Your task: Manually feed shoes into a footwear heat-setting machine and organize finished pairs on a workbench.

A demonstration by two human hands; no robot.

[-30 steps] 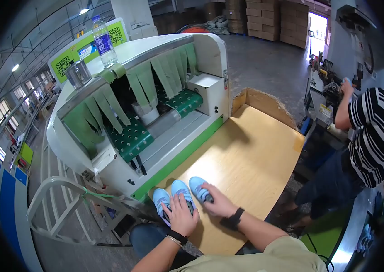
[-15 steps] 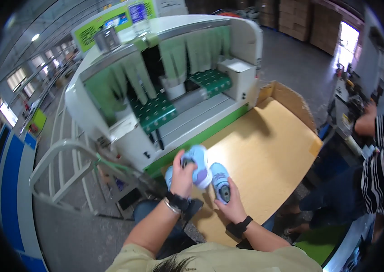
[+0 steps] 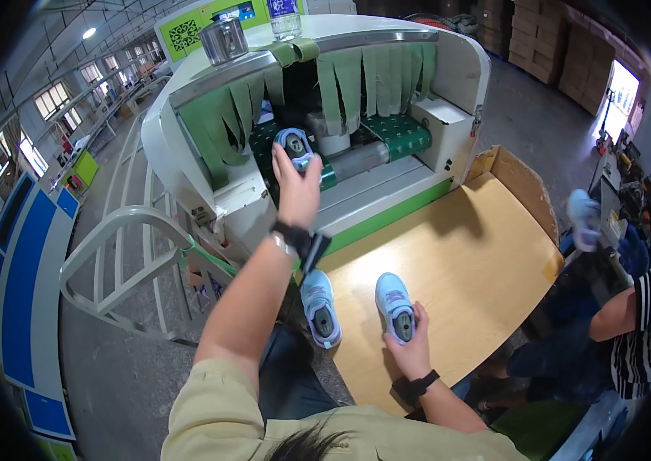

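My left hand (image 3: 296,188) is stretched forward and holds a small light blue shoe (image 3: 295,147) at the mouth of the white machine (image 3: 448,84), over its green conveyor belt (image 3: 401,132). On the wooden table (image 3: 464,261), my right hand (image 3: 410,349) grips a second light blue shoe (image 3: 394,302) by its heel end. A third light blue shoe (image 3: 318,304) lies on the table's left edge, touched by neither hand.
Green strip curtains (image 3: 364,81) hang over the machine's opening. A metal cup (image 3: 223,40) and a bottle (image 3: 285,17) stand on top. A cardboard wall (image 3: 521,184) edges the table's far side. A person in a striped shirt (image 3: 644,323) works at right. A white rail (image 3: 122,261) stands at left.
My left hand lifted one shoe from the table and carried it forward to the machine's belt. My right hand stayed on another shoe on the table.
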